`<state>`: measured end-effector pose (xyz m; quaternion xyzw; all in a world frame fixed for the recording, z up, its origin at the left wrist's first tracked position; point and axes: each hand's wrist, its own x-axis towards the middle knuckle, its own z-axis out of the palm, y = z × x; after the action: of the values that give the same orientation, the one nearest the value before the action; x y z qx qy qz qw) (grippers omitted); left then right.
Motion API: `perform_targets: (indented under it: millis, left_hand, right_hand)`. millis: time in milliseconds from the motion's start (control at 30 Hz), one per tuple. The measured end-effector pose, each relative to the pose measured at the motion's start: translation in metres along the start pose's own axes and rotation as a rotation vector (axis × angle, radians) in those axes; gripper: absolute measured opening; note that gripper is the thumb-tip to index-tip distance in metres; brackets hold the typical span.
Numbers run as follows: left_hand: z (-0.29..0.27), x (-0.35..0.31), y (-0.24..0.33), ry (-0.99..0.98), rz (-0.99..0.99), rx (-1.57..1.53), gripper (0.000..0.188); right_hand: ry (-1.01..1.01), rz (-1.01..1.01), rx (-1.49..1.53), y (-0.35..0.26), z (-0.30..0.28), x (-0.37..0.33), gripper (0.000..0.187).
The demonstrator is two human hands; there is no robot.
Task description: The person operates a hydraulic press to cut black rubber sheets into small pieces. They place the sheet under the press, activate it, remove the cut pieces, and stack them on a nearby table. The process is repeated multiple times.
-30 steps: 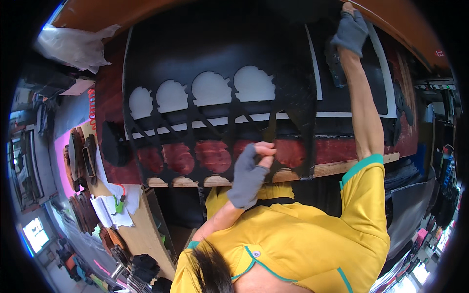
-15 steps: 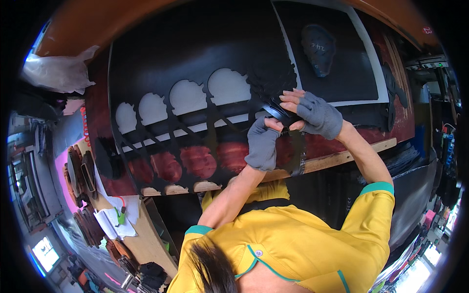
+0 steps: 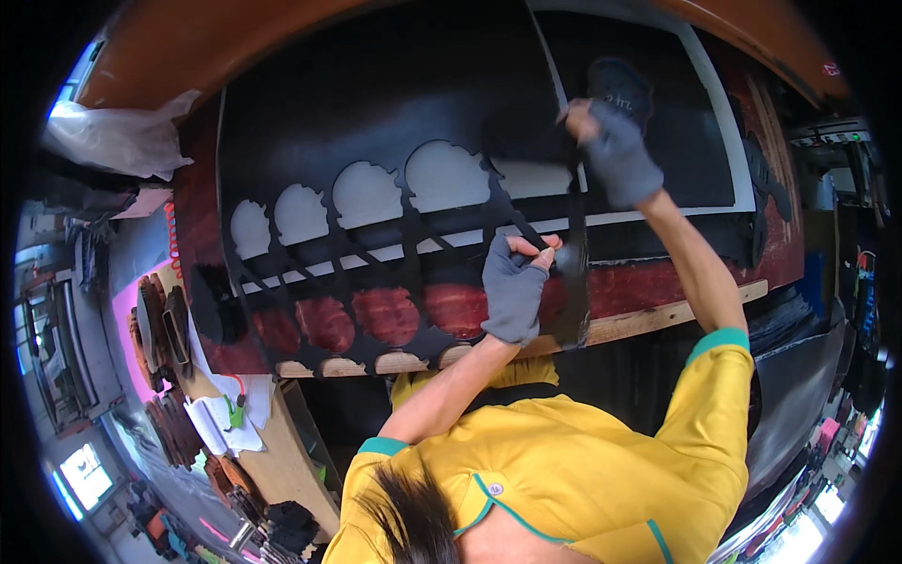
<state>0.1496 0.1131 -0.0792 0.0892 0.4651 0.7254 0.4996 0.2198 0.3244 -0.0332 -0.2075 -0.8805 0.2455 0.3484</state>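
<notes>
A large black sheet (image 3: 357, 103) lies over the work table, with a row of rounded cut-out openings along its near part. White backing (image 3: 446, 179) shows through the far openings and red table surface through the near ones. My left hand (image 3: 515, 296), in a grey fingerless glove, is closed near the sheet's right end; its fingertips pinch a narrow black strip between openings. My right hand (image 3: 622, 160), gloved alike, is raised beside the sheet's right edge. Its fingers look bent but are smeared by motion, so whether they hold anything is unclear.
A dark rounded block (image 3: 620, 89) with a white marking sits on another black sheet (image 3: 686, 141) at right. Black cut pieces (image 3: 766, 193) lie at the table's right side. Crumpled clear plastic (image 3: 122, 136) is at far left; brown shaped pieces (image 3: 155, 324) stand below it.
My right hand has moved up and away from my left, which stays near the strips. Another opening with white backing now shows where my hands were together over a dark piece.
</notes>
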Motion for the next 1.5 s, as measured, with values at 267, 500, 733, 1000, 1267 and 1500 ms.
perform_targets:
  millis: [267,500,733,1000,1267,1500]
  left_hand:
    - [-0.021,-0.003,-0.004,-0.062,-0.114,0.228,0.024]
    - [-0.032,-0.014,0.093,-0.251,0.645,0.937,0.054]
    - [-0.019,0.058,0.18,-0.277,0.3,0.704,0.077]
    - [-0.045,0.052,0.195,-0.246,0.126,0.652,0.038]
    - [-0.077,0.06,0.176,-0.055,0.734,1.207,0.039]
    - [-0.079,0.072,0.161,0.047,0.903,1.274,0.048]
  right_hand:
    - [0.576,0.353,0.165,0.076,-0.031,0.097,0.034]
    - [0.391,0.298,0.356,-0.01,-0.037,0.071,0.026]
    - [0.151,0.345,0.995,-0.075,0.018,0.041,0.03]
    - [0.233,0.25,1.317,-0.115,0.051,0.038,0.024]
    - [0.424,0.614,1.186,-0.102,0.121,0.051,0.035]
    - [0.692,0.816,1.245,-0.086,0.162,0.049,0.026]
